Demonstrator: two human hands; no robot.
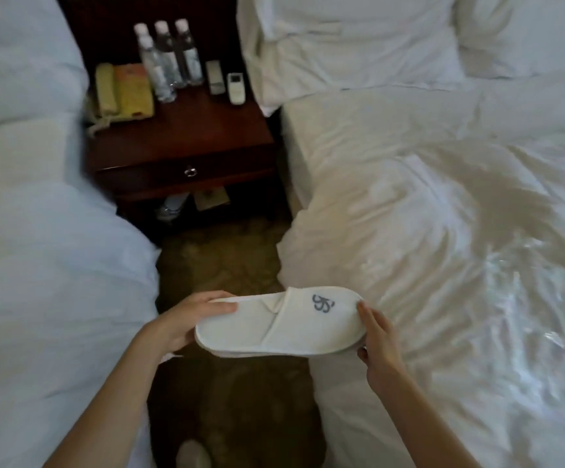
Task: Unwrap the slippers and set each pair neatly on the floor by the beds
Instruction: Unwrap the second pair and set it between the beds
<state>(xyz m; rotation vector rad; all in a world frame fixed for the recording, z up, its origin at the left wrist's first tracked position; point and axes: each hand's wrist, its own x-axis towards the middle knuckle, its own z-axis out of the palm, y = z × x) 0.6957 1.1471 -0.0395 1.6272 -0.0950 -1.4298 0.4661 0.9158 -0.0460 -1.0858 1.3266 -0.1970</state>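
The left bed and the right bed, both in rumpled white bedding, flank a strip of dark patterned carpet. Between them, at its far edge, stands a dark wooden nightstand with one drawer.

Slippers matt white cloth; nightstand glossy dark wood; bottles clear plastic.

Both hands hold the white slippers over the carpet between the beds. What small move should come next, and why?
Probably slide the two slippers apart. They look unwrapped but lie stacked flat, left hand gripping the heel end, right hand the toe end, above the carpet; they must be separated before standing side by side.
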